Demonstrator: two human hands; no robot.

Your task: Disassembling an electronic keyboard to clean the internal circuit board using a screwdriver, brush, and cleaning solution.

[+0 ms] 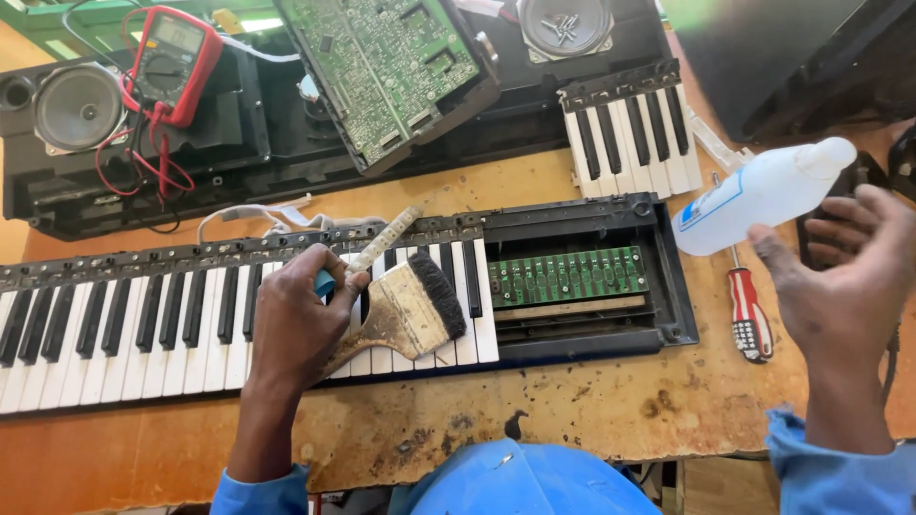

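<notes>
A: Largest first. A worn wooden workbench (611,401), stained and chipped at its near edge, fills the frame. Across the upper part a black keyboard casing (239,143) lies opened, with a speaker cone (76,107) at upper left, a red multimeter (174,59) beside it, and a green circuit board (386,72) tilted at top centre.

B: And mid-frame?
A: A stripped keyboard (143,319) is laid left to centre; at its right end a green contact strip (568,277) is exposed where keys are removed. A detached key block (630,133) is seen at upper right.

B: Hands?
A: The left hand (296,324) is closed around a dusty paintbrush (410,310) and a toothbrush (377,246), over the keys. The right hand (849,286), fingers loosely spread, is raised at right, just below a white plastic bottle (763,195); whether it is gripped cannot be told. A red screwdriver (749,315) lies beneath.

B: Step?
A: Cleaning is judged under way. Nothing of the room beyond the bench is shown.
</notes>
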